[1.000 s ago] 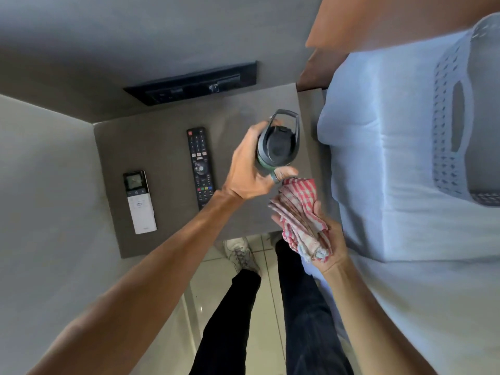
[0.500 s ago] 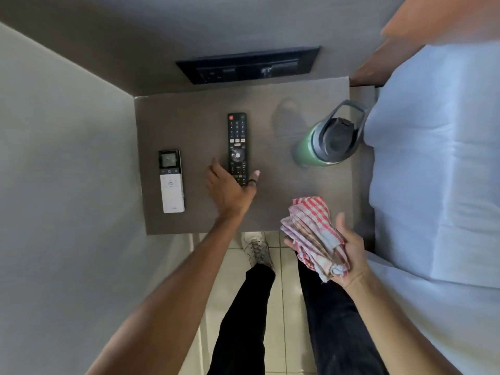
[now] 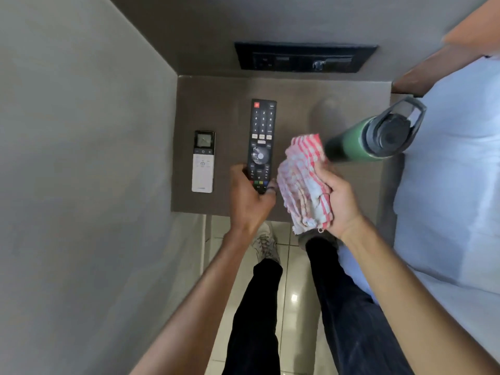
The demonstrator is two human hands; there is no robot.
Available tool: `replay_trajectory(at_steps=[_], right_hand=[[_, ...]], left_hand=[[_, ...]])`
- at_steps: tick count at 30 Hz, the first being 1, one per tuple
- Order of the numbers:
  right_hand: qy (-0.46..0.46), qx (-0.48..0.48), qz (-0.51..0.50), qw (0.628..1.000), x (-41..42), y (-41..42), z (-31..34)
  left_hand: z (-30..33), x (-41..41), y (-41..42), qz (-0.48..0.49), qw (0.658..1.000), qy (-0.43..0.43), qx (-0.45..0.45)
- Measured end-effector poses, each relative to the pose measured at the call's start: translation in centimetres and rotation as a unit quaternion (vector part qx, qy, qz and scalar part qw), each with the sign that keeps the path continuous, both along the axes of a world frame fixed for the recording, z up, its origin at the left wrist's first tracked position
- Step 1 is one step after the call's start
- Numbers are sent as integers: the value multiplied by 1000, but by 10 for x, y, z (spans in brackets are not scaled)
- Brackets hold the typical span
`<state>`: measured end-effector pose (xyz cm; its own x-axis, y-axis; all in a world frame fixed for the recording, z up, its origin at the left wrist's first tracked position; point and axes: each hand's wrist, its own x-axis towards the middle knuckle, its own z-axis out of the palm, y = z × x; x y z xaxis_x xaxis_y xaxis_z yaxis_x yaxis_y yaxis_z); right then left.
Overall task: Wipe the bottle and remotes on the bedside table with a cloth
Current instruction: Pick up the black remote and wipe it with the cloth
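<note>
Left hand point(image 3: 250, 197) grasps black remote point(image 3: 261, 143) mid-bench point(image 3: 224, 90), right hand point(image 3: 339, 201) clutches checked cloth point(image 3: 303, 174) beside it, white remote point(image 3: 203, 161) at 9 o'clock, green bottle point(image 3: 359, 143) at 3 o'clock.

red-and-white checked cloth point(image 3: 300, 174), green bottle point(image 3: 351, 146), black remote point(image 3: 261, 142), white remote point(image 3: 203, 169).

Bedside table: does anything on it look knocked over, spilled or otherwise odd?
Nothing stands out. The green bottle stands upright and capped, its lean only the wide lens; the white remote lies flat; no spill shows.
</note>
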<state>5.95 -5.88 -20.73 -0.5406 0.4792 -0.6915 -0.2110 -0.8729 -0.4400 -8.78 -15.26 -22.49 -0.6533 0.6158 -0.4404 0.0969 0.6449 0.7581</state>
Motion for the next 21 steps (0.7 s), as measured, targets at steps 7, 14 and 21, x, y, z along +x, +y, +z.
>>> replay_trajectory(at_steps=[7, 14, 21], right_hand=[[-199, 627, 172, 733, -71, -17, 25], [-188, 694, 197, 667, -74, -11, 22], [-219, 696, 188, 657, -73, 1, 29]], left_hand=[[56, -6, -24, -38, 998, -13, 52], [53, -27, -31, -72, 996, -48, 14], [57, -37, -26, -80, 995, -66, -8]])
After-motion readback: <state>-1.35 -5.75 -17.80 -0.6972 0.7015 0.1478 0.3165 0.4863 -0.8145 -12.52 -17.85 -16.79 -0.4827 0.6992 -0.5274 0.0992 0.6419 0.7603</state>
